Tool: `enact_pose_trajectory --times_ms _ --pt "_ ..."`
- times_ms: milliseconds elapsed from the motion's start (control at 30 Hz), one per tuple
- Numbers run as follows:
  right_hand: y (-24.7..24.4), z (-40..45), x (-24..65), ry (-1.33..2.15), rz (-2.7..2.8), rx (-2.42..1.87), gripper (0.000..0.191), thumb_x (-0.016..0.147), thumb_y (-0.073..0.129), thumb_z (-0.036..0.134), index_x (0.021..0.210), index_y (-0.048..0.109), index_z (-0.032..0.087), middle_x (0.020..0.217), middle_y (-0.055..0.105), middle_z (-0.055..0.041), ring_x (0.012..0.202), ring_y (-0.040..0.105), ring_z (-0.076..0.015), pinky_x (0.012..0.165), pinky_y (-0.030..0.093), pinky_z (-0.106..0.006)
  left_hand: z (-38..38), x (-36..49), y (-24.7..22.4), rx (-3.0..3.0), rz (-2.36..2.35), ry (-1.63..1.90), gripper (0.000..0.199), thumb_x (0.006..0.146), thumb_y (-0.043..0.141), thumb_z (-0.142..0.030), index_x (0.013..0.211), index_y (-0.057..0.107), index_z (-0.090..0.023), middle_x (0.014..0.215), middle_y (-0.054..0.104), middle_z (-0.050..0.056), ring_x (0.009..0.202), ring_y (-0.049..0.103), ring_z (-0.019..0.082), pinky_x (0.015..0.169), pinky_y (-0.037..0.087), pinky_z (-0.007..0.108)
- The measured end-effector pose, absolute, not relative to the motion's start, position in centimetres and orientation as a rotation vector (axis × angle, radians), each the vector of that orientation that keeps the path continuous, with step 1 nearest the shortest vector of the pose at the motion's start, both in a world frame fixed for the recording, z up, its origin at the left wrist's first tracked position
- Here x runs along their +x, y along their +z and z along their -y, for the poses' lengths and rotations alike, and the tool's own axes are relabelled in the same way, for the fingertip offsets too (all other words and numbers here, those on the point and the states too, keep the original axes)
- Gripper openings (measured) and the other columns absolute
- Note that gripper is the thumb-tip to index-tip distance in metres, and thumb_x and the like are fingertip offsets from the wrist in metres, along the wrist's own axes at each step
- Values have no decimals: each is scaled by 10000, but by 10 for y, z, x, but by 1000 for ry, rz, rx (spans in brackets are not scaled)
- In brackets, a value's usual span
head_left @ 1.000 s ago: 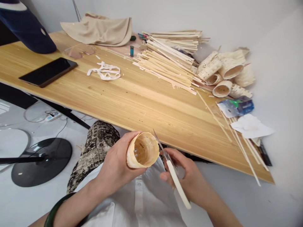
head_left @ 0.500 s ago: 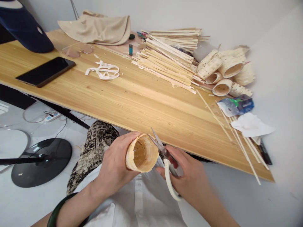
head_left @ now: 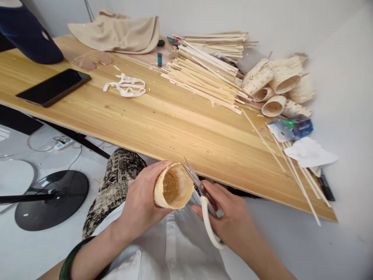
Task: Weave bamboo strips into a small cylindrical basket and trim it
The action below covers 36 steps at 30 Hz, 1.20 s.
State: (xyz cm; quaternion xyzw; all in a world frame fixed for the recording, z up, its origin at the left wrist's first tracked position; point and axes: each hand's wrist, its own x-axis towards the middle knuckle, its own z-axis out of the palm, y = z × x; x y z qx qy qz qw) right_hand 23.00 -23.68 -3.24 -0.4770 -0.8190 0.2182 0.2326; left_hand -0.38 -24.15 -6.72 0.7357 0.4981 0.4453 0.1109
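My left hand is wrapped round the left side of a pale birch-bark cylinder, its round mouth facing up toward me, with a row of small holes inside. My right hand grips a pair of white-handled scissors. Their blades lie slightly apart at the cylinder's upper right rim; whether bark sits between them I cannot make out. Both hands are in front of the table's near edge, above my lap.
A wooden table spans the view. On it lie thin wood strips, more bark cylinders, a phone, white ribbon, a thread spool, a beige cloth, white paper and a blue packet.
The scissor blades have closed a little at the rim. Cylinder and hands have shifted very slightly up and left in view; both grips are unchanged.
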Motion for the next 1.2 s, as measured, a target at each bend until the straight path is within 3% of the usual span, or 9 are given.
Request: enact_pose_trajectory --times_ms 400,733,1000,1200 --pt "-37 238 231 477 2263 -1194 333 975 636 371 1231 625 158 777 687 -35 530 552 -117 525 478 -246 241 -1 -66 2112 -1457 1293 726 777 804 -321 1401 437 -274 1274 700 137 1164 690 341 986 584 519" --pt "-41 236 234 242 2350 -1174 310 1013 582 367 1215 632 138 806 744 -55 608 682 -148 552 484 -251 240 0 -70 2072 -1444 1299 708 759 804 -292 1369 445 -256 1265 685 138 1157 688 330 978 588 505" --pt "-15 228 238 744 2192 -1498 337 835 749 435 1099 694 233 814 734 -5 648 659 -167 604 515 -261 245 2 -66 1906 -1383 1191 800 681 813 -187 1382 436 -273 1274 678 83 1103 706 268 922 610 379" --pt "-8 222 237 703 2371 -1395 357 808 801 402 1100 705 220 761 710 3 628 630 -156 585 469 -255 247 3 -65 1906 -1324 1120 824 649 824 -168 1365 434 -286 1263 684 76 1073 714 267 896 613 369"
